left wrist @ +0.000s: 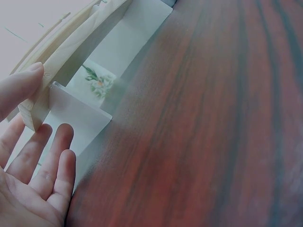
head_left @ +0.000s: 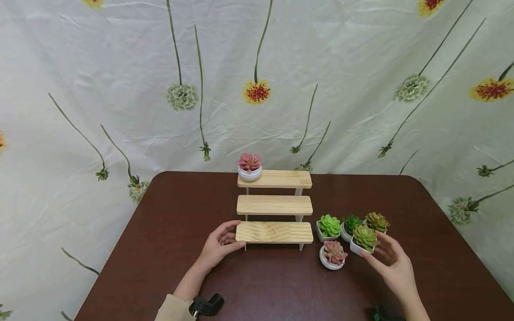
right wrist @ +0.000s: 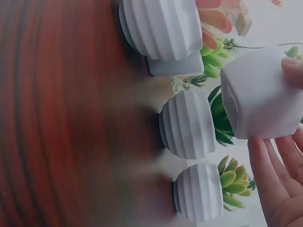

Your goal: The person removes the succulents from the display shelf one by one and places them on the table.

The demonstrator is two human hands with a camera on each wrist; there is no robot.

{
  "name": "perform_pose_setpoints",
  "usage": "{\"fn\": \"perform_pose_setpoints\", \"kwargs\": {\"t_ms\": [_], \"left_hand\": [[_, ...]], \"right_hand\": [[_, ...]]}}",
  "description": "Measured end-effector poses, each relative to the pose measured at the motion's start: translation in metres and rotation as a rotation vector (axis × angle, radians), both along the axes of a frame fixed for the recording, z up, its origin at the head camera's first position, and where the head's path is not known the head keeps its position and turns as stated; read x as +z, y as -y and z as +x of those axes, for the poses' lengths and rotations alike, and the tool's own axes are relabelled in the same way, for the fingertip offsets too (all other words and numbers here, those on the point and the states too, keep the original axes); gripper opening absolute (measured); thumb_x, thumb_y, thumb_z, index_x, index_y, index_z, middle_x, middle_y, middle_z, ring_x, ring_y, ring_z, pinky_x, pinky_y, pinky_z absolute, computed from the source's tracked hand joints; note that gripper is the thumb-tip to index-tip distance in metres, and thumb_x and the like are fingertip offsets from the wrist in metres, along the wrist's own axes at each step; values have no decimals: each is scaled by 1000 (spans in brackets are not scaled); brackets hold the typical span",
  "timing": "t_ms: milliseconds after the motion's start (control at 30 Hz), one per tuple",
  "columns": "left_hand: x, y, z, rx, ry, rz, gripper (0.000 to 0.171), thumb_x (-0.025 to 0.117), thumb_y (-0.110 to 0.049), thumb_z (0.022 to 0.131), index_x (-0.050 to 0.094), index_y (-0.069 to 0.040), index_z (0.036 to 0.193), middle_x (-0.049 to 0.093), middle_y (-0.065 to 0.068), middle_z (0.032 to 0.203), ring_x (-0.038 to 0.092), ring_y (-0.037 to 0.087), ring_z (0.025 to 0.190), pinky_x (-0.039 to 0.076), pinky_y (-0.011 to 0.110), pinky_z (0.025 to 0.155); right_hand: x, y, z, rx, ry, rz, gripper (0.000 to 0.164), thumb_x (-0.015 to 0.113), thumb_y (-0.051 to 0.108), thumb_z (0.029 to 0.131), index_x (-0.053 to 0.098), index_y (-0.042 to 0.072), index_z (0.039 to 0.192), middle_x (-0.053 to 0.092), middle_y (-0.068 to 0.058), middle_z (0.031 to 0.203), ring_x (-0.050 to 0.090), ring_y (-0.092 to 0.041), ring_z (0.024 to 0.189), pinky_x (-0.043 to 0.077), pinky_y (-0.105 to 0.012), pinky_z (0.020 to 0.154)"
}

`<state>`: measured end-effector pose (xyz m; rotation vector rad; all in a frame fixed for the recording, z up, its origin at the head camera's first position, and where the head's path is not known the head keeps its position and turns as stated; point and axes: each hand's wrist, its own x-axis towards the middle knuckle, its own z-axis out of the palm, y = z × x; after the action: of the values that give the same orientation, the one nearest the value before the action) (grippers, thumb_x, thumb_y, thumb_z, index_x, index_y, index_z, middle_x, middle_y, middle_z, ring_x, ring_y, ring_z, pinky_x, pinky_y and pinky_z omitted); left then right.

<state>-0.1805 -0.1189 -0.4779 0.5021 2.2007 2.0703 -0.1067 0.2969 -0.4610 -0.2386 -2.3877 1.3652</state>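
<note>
A three-tier wooden display stand (head_left: 275, 232) stands on the table. My left hand (head_left: 220, 244) holds the left end of its lowest shelf, thumb on top and fingertips beneath, as the left wrist view shows. At the right, my right hand (head_left: 395, 266) pinches a potted succulent (head_left: 364, 238) between thumb and fingers. Its smooth white pot (right wrist: 260, 97) is raised off the table in the right wrist view. Around it stand a bright green succulent (head_left: 329, 226), a dark green succulent (head_left: 351, 225), a brownish-green succulent (head_left: 377, 221) and a pink succulent (head_left: 334, 254), all in white pots.
Another pink succulent (head_left: 249, 166) in a round white pot sits on the top shelf's left end. The dark brown table (head_left: 192, 196) ends at the back against a flower-printed cloth (head_left: 341, 58).
</note>
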Motion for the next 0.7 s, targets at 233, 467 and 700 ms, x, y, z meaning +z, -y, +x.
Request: {"fn": "perform_pose_setpoints", "kwargs": {"t_ms": [233, 467, 700], "left_hand": [[-16, 3, -7, 2, -7, 16, 57, 72, 6, 78, 48, 5, 130, 54, 27, 120, 63, 27, 89, 50, 28, 77], [-28, 5, -11, 0, -19, 34, 59, 74, 0, 78, 49, -1, 131, 55, 22, 122, 63, 24, 90, 49, 27, 77], [-25, 5, -11, -2, -10, 27, 58, 73, 3, 78, 49, 1, 131, 56, 24, 120, 63, 25, 89, 49, 27, 76]], "right_hand": [[-7, -5, 3, 32, -2, -1, 59, 78, 5, 76, 49, -1, 128, 49, 21, 108, 55, 11, 87, 47, -11, 71], [-15, -8, 6, 83, 2, -9, 57, 77, 5, 78, 48, -1, 127, 48, 24, 110, 53, 11, 91, 46, -10, 73], [-23, -13, 7, 152, -39, 7, 56, 75, 1, 78, 48, -4, 127, 48, 23, 115, 51, 11, 98, 42, -8, 80]]}}
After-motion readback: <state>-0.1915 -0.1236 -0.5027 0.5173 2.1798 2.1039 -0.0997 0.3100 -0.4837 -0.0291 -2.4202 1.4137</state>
